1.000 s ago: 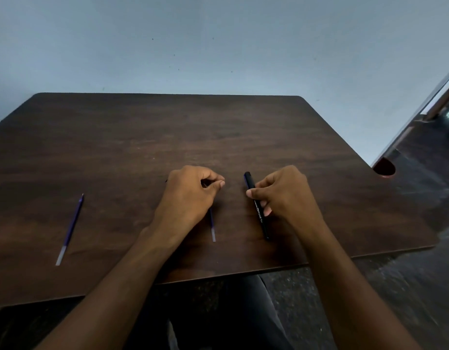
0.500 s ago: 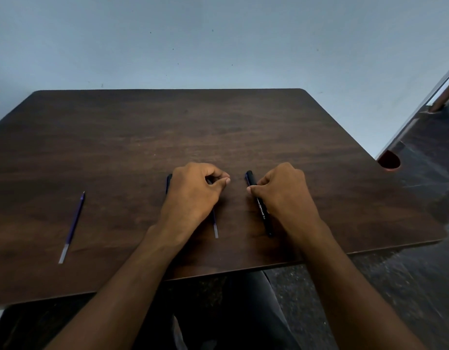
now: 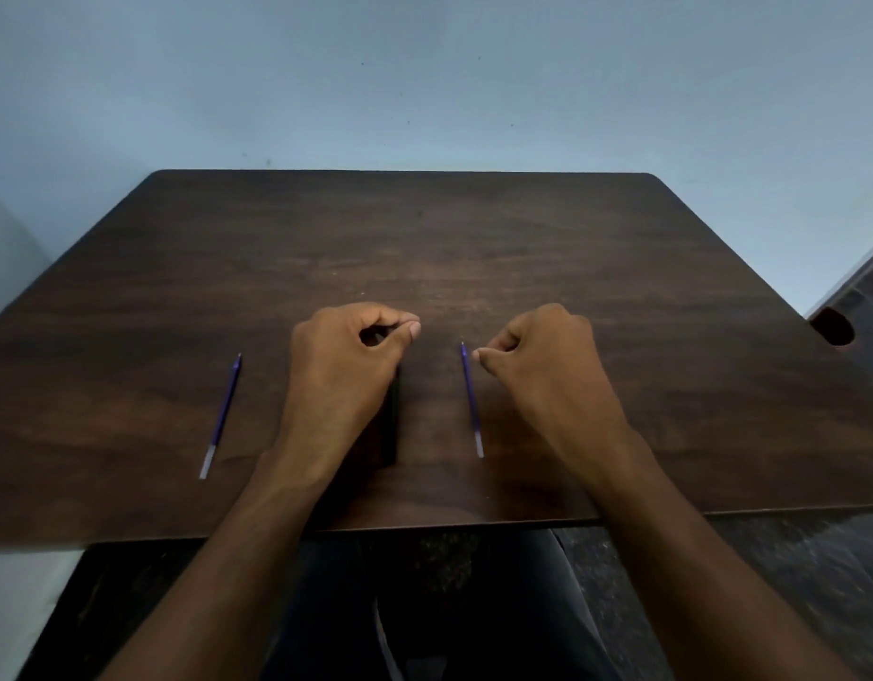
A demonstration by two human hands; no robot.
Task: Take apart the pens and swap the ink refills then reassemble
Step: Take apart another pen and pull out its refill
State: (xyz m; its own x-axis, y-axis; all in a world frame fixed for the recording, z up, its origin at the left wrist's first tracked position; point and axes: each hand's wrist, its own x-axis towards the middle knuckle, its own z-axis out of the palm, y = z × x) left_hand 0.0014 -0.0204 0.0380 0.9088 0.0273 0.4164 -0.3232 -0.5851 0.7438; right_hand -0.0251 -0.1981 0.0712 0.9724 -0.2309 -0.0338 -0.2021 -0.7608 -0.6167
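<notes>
Head view: dark wood desk (image 3: 523, 238) against a pale blue wall (image 3: 424, 81). Left hand (image 3: 343, 371) curled, its grip around a black pen barrel (image 3: 391, 425) lying under the palm. Right hand (image 3: 547, 371) curled beside a blue ink refill (image 3: 472, 400) that lies flat between the hands; grip contact there unclear, cannot tell. Second blue refill (image 3: 222, 415) lies well apart, left of the left hand.
</notes>
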